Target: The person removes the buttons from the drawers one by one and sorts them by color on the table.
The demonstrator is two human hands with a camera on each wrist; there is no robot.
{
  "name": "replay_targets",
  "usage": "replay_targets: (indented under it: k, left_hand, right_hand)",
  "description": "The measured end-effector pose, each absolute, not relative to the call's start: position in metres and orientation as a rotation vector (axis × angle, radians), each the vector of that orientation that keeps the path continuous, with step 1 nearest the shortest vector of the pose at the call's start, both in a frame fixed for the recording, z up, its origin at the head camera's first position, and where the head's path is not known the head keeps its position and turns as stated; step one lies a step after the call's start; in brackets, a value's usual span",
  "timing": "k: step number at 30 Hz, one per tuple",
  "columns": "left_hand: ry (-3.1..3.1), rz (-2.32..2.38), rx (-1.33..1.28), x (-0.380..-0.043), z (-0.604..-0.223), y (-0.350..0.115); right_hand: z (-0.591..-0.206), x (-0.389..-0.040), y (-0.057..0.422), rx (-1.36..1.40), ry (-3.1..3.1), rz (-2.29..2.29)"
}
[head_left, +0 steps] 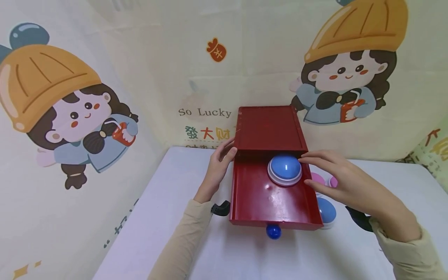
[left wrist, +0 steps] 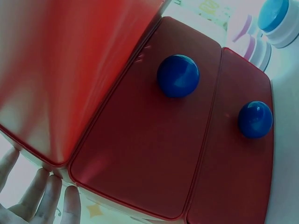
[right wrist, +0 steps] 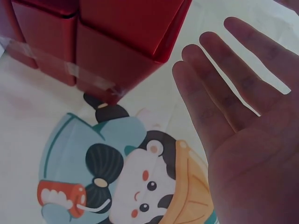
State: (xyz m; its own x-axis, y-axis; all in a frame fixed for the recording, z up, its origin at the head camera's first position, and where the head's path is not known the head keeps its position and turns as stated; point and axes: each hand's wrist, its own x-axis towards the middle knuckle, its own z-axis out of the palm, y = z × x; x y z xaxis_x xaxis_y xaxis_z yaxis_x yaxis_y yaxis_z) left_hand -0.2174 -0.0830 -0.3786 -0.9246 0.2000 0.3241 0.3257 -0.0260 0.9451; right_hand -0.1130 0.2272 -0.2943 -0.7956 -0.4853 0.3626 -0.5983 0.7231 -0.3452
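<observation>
A red drawer cabinet (head_left: 269,128) stands in front of me, its top drawer (head_left: 252,202) pulled out toward me by a blue knob (head_left: 273,232) end. Inside the drawer, toward the back right, sits a round push button (head_left: 285,167) with a blue dome and white base. My left hand (head_left: 219,165) is at the cabinet's left side; in the left wrist view its straight fingertips (left wrist: 51,186) meet the cabinet's edge. Over the drawer's right rim reaches my right hand (head_left: 344,181), its fingers extended beside the button and holding nothing. The right wrist view shows those fingers spread.
Right of the cabinet, another blue button (head_left: 327,210) and pink buttons (head_left: 317,179) stand on the white table (head_left: 136,233). Two lower drawers (left wrist: 145,140), each with a blue knob, are closed. A printed cloth (head_left: 259,62) hangs behind the cabinet.
</observation>
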Motion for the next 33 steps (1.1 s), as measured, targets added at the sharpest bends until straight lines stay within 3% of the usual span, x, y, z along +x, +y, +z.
replay_targets:
  k: [6, 33]
  left_hand:
    - [-2.164, -2.096, -0.572, -0.203, -0.364, -0.083]
    - [-2.152, -2.101, -0.61, -0.205, -0.36, -0.083]
  right_hand:
    - [-0.298, -0.118, 0.22, 0.903, -2.688, 0.612]
    - [-0.301, -0.135, 0.197, 0.945, -2.837, 0.568]
